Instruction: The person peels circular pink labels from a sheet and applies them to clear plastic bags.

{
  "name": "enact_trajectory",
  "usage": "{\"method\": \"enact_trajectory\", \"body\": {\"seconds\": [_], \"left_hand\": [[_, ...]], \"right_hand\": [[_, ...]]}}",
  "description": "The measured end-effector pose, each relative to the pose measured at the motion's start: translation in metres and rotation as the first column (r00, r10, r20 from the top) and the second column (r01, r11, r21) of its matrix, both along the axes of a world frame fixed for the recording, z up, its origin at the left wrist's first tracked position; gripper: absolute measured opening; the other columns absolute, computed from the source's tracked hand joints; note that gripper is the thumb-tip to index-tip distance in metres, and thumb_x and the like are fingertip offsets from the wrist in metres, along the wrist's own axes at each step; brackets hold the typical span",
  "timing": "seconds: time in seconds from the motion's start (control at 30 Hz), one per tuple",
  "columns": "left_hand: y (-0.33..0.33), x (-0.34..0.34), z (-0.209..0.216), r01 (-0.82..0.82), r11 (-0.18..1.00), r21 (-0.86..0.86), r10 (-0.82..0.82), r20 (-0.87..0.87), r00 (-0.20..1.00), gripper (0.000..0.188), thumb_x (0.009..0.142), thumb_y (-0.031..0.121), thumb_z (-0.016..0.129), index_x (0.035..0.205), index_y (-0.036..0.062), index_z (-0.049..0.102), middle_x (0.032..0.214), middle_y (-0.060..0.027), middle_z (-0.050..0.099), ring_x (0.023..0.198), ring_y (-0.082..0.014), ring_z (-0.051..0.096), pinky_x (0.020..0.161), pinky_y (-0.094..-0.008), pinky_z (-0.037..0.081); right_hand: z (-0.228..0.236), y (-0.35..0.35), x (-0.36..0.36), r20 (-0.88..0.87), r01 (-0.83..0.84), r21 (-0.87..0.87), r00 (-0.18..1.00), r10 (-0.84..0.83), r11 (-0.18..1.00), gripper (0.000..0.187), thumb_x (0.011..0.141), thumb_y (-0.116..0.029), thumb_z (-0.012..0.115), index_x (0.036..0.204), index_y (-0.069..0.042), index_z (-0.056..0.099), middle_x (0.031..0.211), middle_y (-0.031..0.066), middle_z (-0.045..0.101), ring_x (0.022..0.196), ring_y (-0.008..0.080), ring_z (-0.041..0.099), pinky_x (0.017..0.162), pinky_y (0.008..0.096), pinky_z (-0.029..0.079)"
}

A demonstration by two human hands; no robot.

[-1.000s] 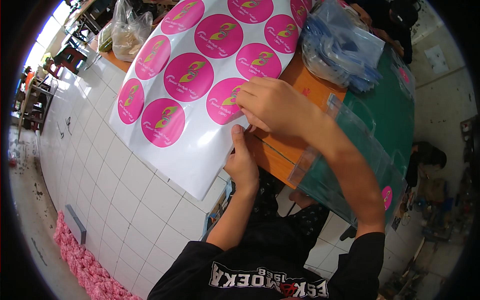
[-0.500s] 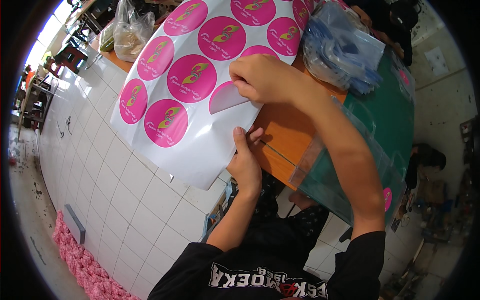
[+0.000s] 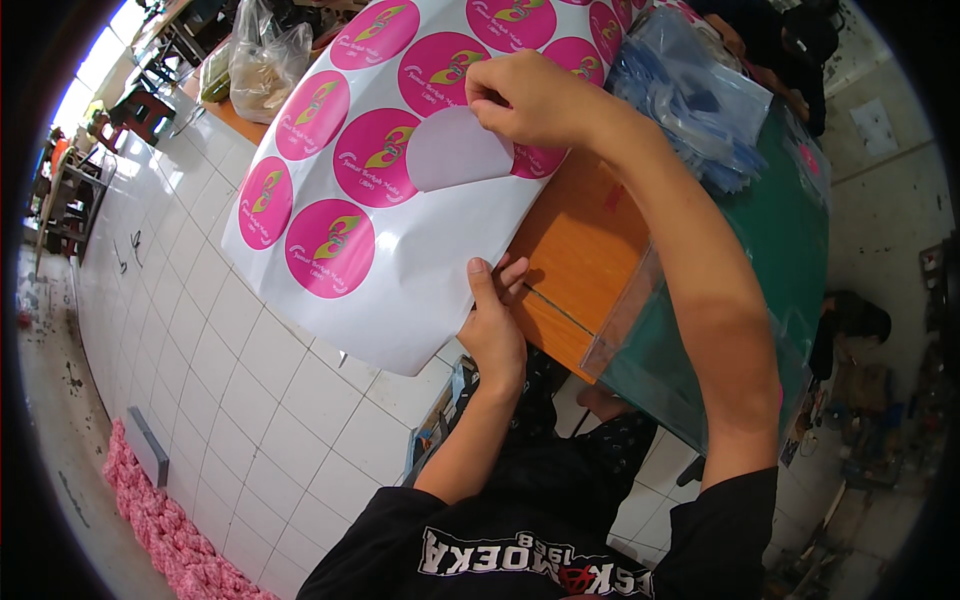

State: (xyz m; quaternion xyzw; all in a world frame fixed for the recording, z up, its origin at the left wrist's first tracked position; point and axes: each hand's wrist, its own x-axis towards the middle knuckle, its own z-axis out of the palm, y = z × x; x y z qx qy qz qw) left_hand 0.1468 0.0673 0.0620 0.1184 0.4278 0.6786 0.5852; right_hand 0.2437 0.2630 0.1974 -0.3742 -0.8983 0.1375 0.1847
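Note:
A large white sheet of round pink stickers [image 3: 400, 290] hangs over the table's left edge. My right hand [image 3: 535, 100] pinches one round sticker [image 3: 455, 150], which curls up from the backing with its white underside showing. Part of that sticker is hidden behind the fingers. At the sheet's lower right edge, my left hand [image 3: 495, 325] grips the sheet, thumb on top and some fingers beneath. Bare backing lies between the two hands, and several other stickers remain flat on the sheet.
On the orange wooden table [image 3: 575, 260] lie a green mat [image 3: 790, 240], a clear plastic sleeve [image 3: 640, 345] and a heap of clear plastic bags [image 3: 690, 95]. Another plastic bag [image 3: 265, 65] stands at the far left. A person [image 3: 800, 40] sits at the far right.
My right hand has moved up and away, lifting the pink sticker further so that more of its white back shows. My left hand keeps nearly the same place on the sheet.

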Motion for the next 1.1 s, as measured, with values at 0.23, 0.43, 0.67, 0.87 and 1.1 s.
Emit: {"method": "enact_trajectory", "body": {"seconds": [0.23, 0.43, 0.67, 0.87, 1.1], "left_hand": [[0.0, 0.0, 0.0, 0.006, 1.0, -0.016, -0.006, 0.028, 1.0, 0.048, 0.111, 0.035, 0.056, 0.131, -0.0095, 0.053, 0.121, -0.023, 0.066, 0.108, -0.0281, 0.072, 0.102, -0.0406, 0.058], [0.002, 0.0, 0.004, -0.02, 1.0, -0.005, 0.02, 0.008, 1.0, 0.047, 0.11, 0.036, 0.058, 0.128, -0.0078, 0.053, 0.119, -0.0224, 0.067, 0.107, -0.0286, 0.073, 0.102, -0.041, 0.058], [0.003, -0.018, -0.016, 0.185, 0.983, -0.004, -0.183, 0.137, 0.974, 0.051, 0.108, 0.049, 0.058, 0.119, -0.0014, 0.056, 0.106, -0.0161, 0.07, 0.1, -0.0274, 0.074, 0.093, -0.0397, 0.061], [-0.001, -0.019, -0.004, 0.475, 0.874, 0.097, -0.482, 0.283, 0.829, 0.056, 0.106, 0.061, 0.053, 0.113, 0.006, 0.06, 0.094, -0.0132, 0.071, 0.085, -0.0269, 0.075, 0.083, -0.0391, 0.064], [0.001, 0.016, 0.004, 0.775, 0.609, 0.171, -0.788, 0.246, 0.564, 0.052, 0.109, 0.053, 0.047, 0.114, 0.0035, 0.061, 0.096, -0.0133, 0.073, 0.081, -0.0239, 0.074, 0.082, -0.0405, 0.064]], "right_hand": [[0.01, 0.004, 0.002, -0.071, 0.091, -0.007, 0.993, -0.091, 0.996, 0.017, 0.09, -0.014, 0.063, 0.096, 0.0, 0.07, 0.079, 0.0165, 0.073, 0.073, 0.0288, 0.073, 0.069, 0.0398, 0.058], [0.031, -0.004, 0.004, -0.204, 0.048, 0.238, 0.979, 0.001, 0.97, 0.015, 0.092, -0.016, 0.064, 0.089, -0.001, 0.066, 0.083, 0.0226, 0.069, 0.075, 0.0405, 0.069, 0.068, 0.0467, 0.054], [0.06, -0.048, 0.029, -0.172, 0.067, 0.264, 0.985, -0.022, 0.962, 0.014, 0.092, -0.014, 0.064, 0.092, 0.0, 0.064, 0.084, 0.0199, 0.067, 0.079, 0.0369, 0.068, 0.073, 0.0436, 0.053], [0.061, -0.096, 0.081, -0.163, 0.062, 0.352, 0.987, -0.004, 0.934, 0.009, 0.096, -0.008, 0.064, 0.098, 0.0, 0.064, 0.081, 0.0084, 0.065, 0.07, 0.0152, 0.061, 0.064, 0.0304, 0.049], [0.06, -0.187, 0.137, -0.199, 0.247, 0.304, 0.961, -0.192, 0.92, 0.007, 0.092, -0.002, 0.066, 0.097, -0.001, 0.061, 0.087, 0.0105, 0.062, 0.07, 0.0232, 0.062, 0.067, 0.0328, 0.051]]}}
